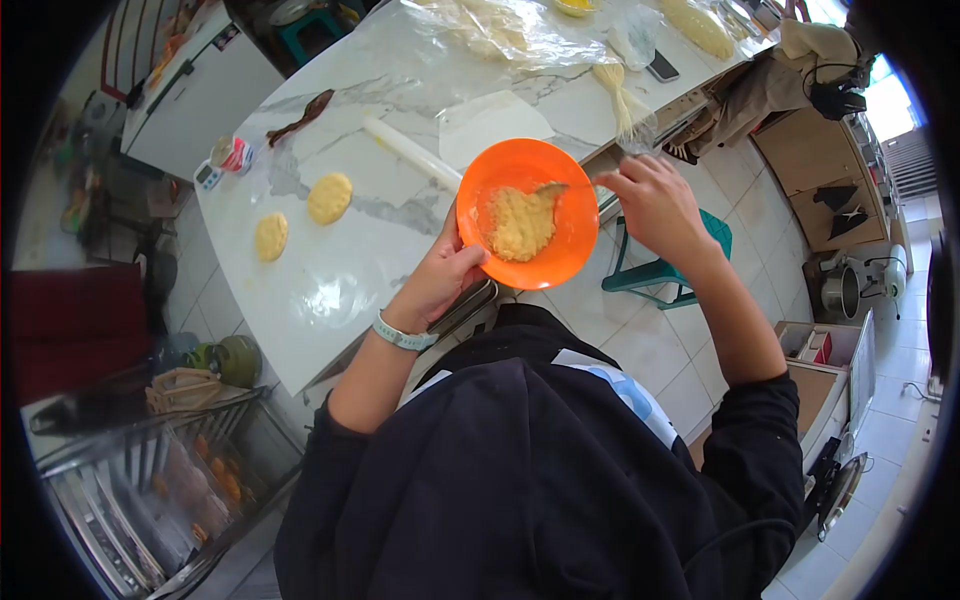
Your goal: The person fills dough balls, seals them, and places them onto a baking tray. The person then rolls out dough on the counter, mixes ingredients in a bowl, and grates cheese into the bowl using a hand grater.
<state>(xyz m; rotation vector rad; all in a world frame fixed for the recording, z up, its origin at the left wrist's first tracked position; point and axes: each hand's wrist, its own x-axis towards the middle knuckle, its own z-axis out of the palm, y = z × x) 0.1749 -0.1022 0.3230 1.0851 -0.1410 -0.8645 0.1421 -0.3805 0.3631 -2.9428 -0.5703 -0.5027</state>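
Note:
My left hand (447,268) grips the rim of an orange bowl (570,250), thumb over the inside edge. A crumbly yellow mixture (522,222) lies in the bowl. My right hand (655,200) is closed on the handle of a spoon (552,188), whose head rests in the mixture near the bowl's upper right. The bowl is held just off the table edge, tilted toward me. On the marble-patterned table (330,290) to the left lie two flat yellow dough rounds (329,198).
Behind the bowl are a white rolling pin (408,150), a white sheet (492,125) and a pastry brush (622,100). A phone (663,66) and plastic-wrapped dough (490,30) sit farther back. A green stool (655,275) stands at right, a metal rack (170,490) at lower left.

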